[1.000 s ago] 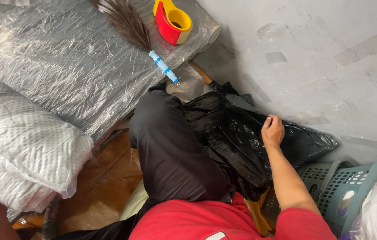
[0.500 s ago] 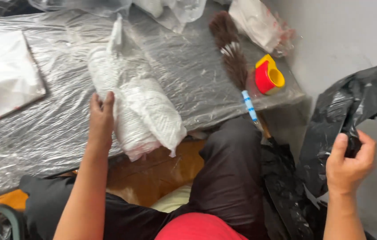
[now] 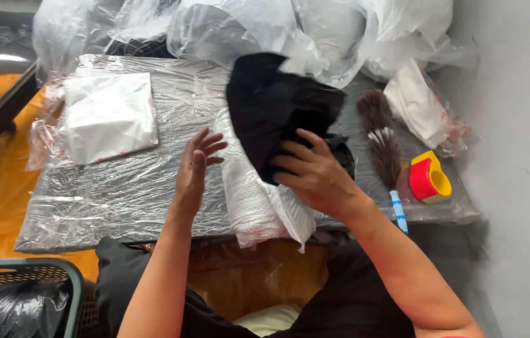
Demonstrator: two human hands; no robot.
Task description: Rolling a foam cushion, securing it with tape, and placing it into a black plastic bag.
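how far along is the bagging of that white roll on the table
Done: a flat white packet lies finished on the plastic-covered table. In hand: the right hand holds a black bag above the wrapped white roll; the left hand is open beside it. Left: the roll is not yet inside.

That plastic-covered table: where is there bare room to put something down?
Free: the table's near-left stretch, between the flat white packet and the left hand. Crowded: the right, with the wrapped roll, black bag, feather duster and tape dispenser.
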